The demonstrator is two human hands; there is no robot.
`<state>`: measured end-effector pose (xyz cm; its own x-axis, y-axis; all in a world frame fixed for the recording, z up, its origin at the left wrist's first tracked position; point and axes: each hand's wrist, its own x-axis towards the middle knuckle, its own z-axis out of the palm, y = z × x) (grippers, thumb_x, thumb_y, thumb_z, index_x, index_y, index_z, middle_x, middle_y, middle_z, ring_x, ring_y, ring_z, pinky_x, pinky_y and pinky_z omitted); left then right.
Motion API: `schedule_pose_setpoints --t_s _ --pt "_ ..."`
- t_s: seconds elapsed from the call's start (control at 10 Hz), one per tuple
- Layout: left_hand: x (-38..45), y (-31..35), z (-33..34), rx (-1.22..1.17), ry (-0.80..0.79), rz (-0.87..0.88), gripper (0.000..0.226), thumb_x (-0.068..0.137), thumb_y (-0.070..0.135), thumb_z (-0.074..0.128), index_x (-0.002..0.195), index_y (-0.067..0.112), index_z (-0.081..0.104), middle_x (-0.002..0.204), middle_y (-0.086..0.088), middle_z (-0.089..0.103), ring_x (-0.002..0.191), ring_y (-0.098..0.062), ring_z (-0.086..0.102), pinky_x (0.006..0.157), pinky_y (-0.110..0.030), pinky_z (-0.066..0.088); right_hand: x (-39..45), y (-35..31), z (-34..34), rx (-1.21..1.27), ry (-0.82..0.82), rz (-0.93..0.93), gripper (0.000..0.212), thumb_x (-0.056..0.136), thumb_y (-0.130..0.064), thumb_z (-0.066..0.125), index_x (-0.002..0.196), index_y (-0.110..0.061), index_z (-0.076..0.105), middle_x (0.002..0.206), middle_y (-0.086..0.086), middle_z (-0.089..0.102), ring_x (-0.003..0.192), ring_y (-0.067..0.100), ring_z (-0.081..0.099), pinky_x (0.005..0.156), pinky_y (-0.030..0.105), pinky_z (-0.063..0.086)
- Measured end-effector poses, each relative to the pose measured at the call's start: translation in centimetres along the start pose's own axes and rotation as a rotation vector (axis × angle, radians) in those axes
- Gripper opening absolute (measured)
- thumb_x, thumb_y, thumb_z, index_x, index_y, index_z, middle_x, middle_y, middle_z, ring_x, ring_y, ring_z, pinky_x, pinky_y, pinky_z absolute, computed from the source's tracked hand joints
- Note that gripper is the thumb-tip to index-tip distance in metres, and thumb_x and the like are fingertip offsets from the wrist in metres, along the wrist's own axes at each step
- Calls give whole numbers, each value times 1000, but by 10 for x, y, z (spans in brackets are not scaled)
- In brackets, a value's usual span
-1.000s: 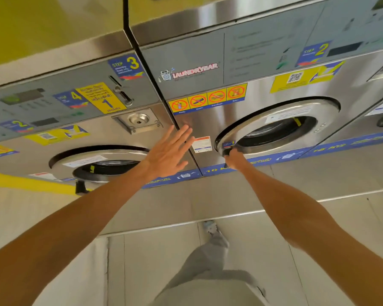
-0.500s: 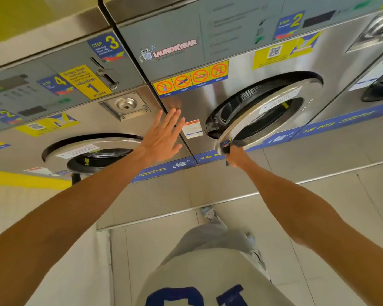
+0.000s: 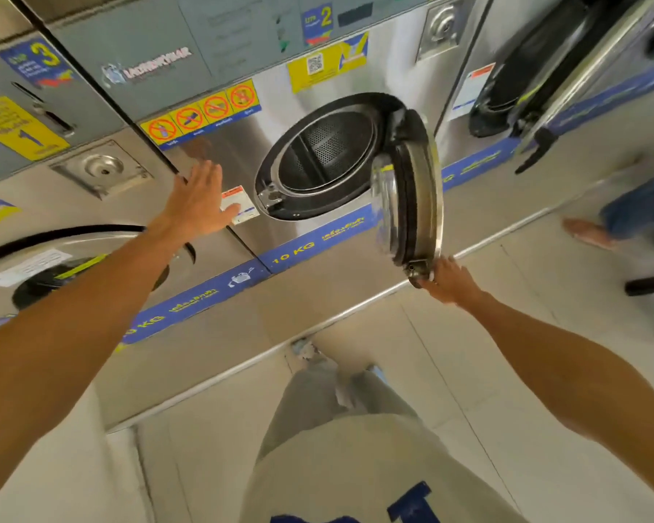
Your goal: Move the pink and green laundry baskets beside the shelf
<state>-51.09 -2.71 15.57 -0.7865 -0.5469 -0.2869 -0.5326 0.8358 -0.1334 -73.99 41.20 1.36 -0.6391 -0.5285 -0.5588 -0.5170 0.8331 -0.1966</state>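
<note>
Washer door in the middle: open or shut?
Open. The door is swung out, right hand at its edge, bare drum visible.

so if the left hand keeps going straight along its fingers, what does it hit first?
Probably the steel front panel of the open-door washer. The left hand is flat and open, fingers pointing toward the panel below the warning stickers. It may already be touching; depth is unclear.
</note>
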Motion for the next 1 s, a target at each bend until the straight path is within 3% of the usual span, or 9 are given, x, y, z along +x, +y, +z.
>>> schedule_pose_setpoints --t_s 0.1,0.3,0.5,0.6,0.7,0.8,1.0 --pt "-8 25 5 -71 29 29 86 94 50 53 153 0 16 161 -22 18 148 -38 18 115 -57 23 -19 32 -12 93 95 110 63 100 -47 34 148 -6 29 155 17 29 145 35 24 113 52 24" --pt "-24 72 23 -99 -34 120 86 96 53 46 156 3 10 165 -19 8 152 -36 8 122 -55 12 -18 86 -39 232 239 249 62 100 -43 30 143 2 33 150 24 34 140 40 31 113 56 28" --pt "-39 86 22 -109 -35 152 87 96 54 46 156 5 7 165 -18 11 152 -37 13 121 -56 16 -5 101 -68 225 195 313 57 101 -33 36 146 1 31 153 23 29 142 40 28 114 54 25" --pt "-50 81 30 -85 -46 129 89 93 62 43 154 3 15 163 -20 18 150 -39 17 120 -55 20 2 107 -72 242 175 329 66 98 -45 36 147 0 29 151 24 31 139 42 31 112 55 28" --pt "-66 80 40 -62 -47 113 89 92 64 42 152 1 22 160 -20 24 147 -38 23 115 -51 25 25 126 -55 230 179 381 92 84 -69 23 150 -4 23 149 25 33 138 45 33 113 57 29" --pt "-83 83 47 -89 -65 106 82 92 62 44 146 1 32 154 -19 36 140 -37 33 109 -50 31 10 108 -51 263 201 438 85 89 -62 29 148 -1 26 145 28 38 135 46 36 112 57 30" --pt "-103 71 50 -140 -10 50 83 83 69 30 135 5 41 144 -14 44 129 -35 40 104 -50 36 -16 47 -53 301 238 431 92 83 -66 30 147 1 31 148 28 38 137 46 36 113 56 30"
